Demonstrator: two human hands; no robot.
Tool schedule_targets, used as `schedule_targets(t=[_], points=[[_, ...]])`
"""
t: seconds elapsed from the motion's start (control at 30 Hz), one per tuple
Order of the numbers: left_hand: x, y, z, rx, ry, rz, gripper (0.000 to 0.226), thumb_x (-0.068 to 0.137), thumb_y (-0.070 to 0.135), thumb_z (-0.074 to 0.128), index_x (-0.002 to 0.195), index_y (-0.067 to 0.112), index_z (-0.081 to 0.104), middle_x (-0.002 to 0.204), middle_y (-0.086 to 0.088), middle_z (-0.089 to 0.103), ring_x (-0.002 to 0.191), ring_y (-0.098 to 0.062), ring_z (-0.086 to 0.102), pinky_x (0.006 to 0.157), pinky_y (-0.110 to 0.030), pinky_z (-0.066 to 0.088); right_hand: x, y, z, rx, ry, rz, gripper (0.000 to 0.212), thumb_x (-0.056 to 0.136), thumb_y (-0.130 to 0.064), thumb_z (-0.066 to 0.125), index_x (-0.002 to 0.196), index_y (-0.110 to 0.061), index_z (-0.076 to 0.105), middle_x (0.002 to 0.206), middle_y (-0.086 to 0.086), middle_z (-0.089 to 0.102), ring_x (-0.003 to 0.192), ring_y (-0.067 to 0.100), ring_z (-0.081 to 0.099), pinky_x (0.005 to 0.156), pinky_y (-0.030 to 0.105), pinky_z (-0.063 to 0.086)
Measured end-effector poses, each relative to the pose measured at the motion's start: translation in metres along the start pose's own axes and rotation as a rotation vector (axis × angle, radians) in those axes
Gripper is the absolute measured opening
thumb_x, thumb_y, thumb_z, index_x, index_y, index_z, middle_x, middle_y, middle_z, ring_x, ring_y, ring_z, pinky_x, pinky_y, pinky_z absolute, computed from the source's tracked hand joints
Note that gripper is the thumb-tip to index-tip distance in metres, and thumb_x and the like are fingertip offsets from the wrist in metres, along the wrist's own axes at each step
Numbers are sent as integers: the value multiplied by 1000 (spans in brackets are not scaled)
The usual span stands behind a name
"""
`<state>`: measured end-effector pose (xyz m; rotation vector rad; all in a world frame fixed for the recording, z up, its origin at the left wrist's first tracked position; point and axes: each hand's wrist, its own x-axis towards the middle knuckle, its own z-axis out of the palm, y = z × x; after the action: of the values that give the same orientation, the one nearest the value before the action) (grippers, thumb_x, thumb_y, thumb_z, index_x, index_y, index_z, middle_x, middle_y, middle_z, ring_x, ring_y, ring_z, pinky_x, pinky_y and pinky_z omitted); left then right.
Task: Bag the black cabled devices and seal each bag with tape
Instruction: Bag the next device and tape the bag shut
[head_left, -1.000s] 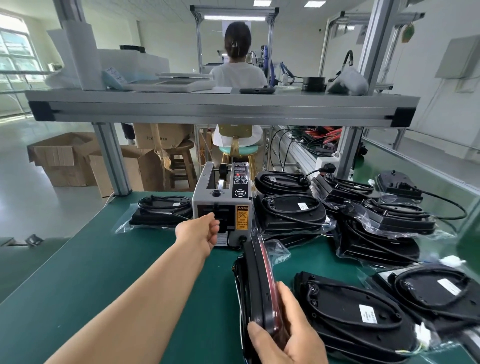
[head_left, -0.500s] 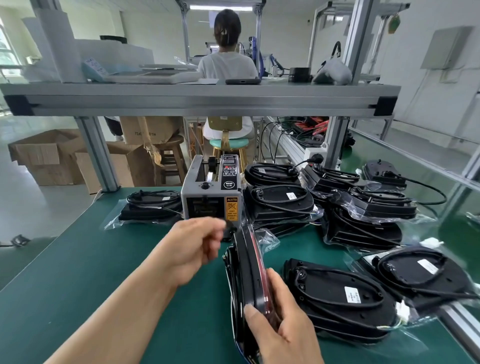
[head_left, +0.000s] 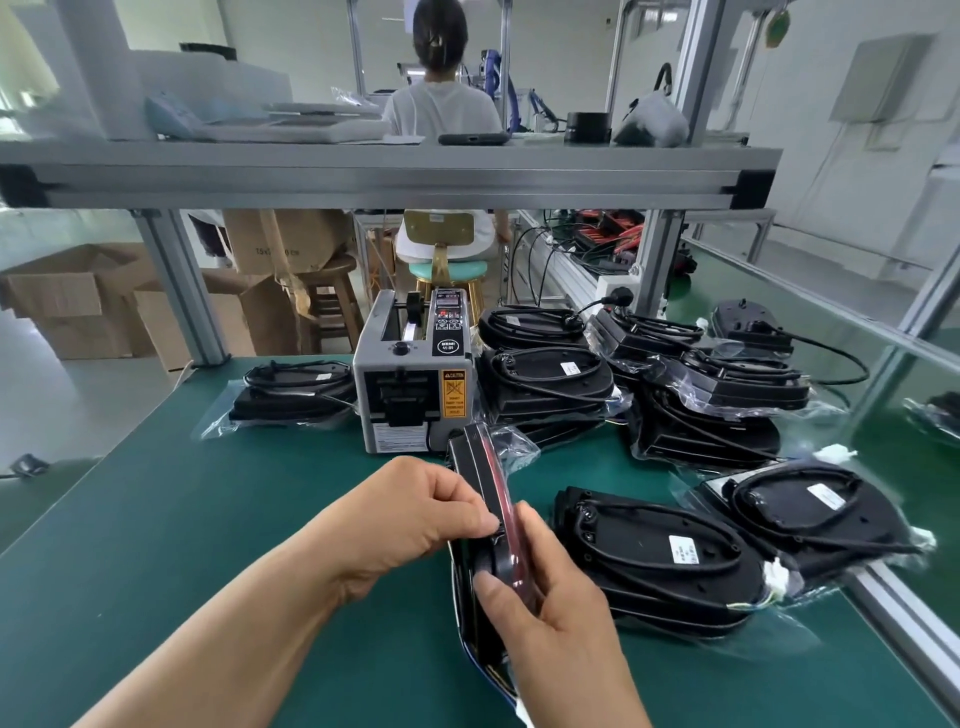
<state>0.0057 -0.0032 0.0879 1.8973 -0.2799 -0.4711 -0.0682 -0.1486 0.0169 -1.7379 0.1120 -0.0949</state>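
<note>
A green surface (head_left: 208, 519) was seen spread across the lower view. Its right part was covered by bagged devices (head_left: 649, 561), black with coiled cables, stacked and overlapping. A single bagged unit (head_left: 296, 395) was laid left of the grey tape dispenser (head_left: 413, 379), which was set at the middle rear. Just in front of it, a black device (head_left: 480, 478) in a clear bag was held upright on its edge. Its near end was gripped by the right hand (head_left: 561, 623), thumb on one face. Its upper edge was pinched by the curled fingers (head_left: 467, 506) of the left hand (head_left: 410, 514); whether tape was held there could not be told.
</note>
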Motion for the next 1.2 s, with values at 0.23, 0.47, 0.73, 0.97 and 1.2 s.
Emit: schedule_targets(t=[0.23, 0.47, 0.73, 0.97, 1.2], points=[[6, 0, 1, 59, 14, 24, 21, 80, 14, 78, 61, 19, 70, 51, 10, 53, 43, 0, 39, 46, -9, 33, 0, 0, 0, -12, -9, -1, 71, 88, -16, 73, 148, -37, 41, 127, -19, 65, 109, -7, 62, 97, 14, 47], [8, -2, 5, 39, 52, 42, 18, 79, 12, 77, 63, 17, 69, 52, 13, 57, 43, 5, 46, 46, -6, 35, 0, -1, -3, -39, -14, -14, 71, 89, -21, 72, 149, -40, 38, 128, -15, 65, 112, -4, 62, 103, 20, 46], [9, -7, 11, 84, 131, 81, 21, 78, 13, 79, 61, 18, 69, 52, 12, 54, 44, 1, 43, 47, -9, 34, 0, -3, -4, -80, -17, -48, 71, 90, -22, 71, 149, -41, 38, 122, -11, 67, 99, -4, 64, 96, 16, 48], [9, -21, 19, 34, 292, 64, 25, 80, 25, 79, 92, 18, 60, 58, 8, 49, 55, -8, 42, 59, -25, 37, 0, -5, -3, -79, -15, -54, 71, 89, -21, 71, 147, -42, 38, 122, -16, 66, 103, -8, 63, 91, 9, 46], [3, -29, 26, -12, 256, 128, 35, 75, 38, 81, 98, 24, 58, 60, 13, 46, 56, -5, 41, 56, -16, 37, 0, -8, -6, -40, -15, -16, 70, 89, -19, 72, 146, -43, 39, 126, -23, 61, 107, -16, 59, 87, 4, 44]])
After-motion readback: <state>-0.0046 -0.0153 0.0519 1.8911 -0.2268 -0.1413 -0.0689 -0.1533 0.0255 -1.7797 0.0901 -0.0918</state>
